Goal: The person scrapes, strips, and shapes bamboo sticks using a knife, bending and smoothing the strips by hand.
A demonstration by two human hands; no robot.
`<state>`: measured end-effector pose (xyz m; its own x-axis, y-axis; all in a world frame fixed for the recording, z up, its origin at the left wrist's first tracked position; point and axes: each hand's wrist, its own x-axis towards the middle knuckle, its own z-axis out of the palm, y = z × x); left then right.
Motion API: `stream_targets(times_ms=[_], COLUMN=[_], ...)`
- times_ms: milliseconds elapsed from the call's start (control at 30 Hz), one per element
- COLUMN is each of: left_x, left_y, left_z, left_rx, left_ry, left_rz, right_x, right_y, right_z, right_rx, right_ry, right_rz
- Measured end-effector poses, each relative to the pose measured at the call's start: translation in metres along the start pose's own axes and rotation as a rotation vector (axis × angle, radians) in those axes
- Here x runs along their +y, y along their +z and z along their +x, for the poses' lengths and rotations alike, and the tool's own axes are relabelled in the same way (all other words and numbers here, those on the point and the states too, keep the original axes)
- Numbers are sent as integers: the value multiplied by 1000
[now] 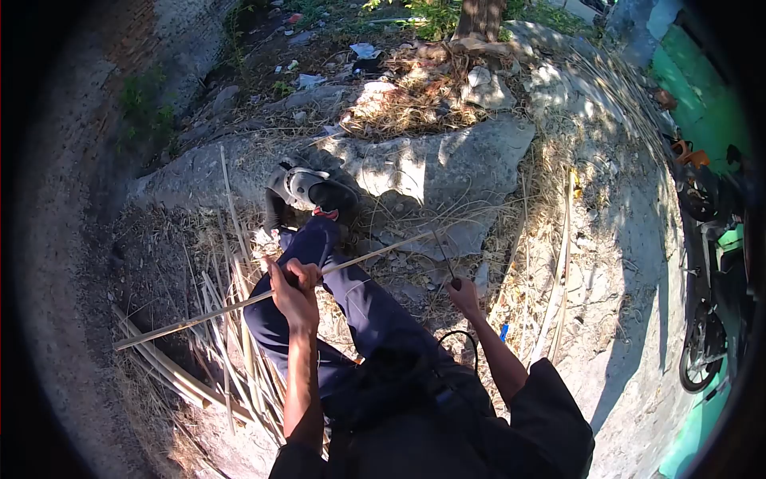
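My left hand (295, 294) is closed around a long, thin bamboo strip (195, 321), above my dark trousers. The strip slants from the lower left up toward the upper right, its far end thinning out over the rock slab. My right hand (464, 298) grips the dark handle of a knife (443, 254), whose narrow blade points up and away, near the thin part of the strip. Whether the blade touches the strip I cannot tell. Past my knees is grey-and-black footwear (307, 190).
Cut bamboo strips (227, 319) lie in a loose pile at the left; longer pieces (562, 263) rest at the right. Ahead are a rock slab (471, 172), dry shavings (423, 100) and a tree trunk (479, 20). A motorcycle (706, 343) stands at the far right.
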<state>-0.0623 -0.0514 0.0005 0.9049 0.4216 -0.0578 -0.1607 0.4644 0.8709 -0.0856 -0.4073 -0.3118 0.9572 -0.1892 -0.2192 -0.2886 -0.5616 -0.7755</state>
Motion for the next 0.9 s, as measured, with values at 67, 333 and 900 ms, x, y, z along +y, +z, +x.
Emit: stream_targets(times_ms=[67, 333, 900], left_x=[0, -1, 42], left_y=[-9, -35, -22], left_z=[-1, 1, -21], left_rx=[-3, 102, 33], left_ry=[4, 40, 15], left_rz=[-14, -86, -124], right_x=[-9, 39, 10], right_y=[12, 51, -4], right_z=[2, -7, -16], right_rx=[-13, -166, -56], right_ry=[-143, 172, 161], right_rz=[-48, -60, 197])
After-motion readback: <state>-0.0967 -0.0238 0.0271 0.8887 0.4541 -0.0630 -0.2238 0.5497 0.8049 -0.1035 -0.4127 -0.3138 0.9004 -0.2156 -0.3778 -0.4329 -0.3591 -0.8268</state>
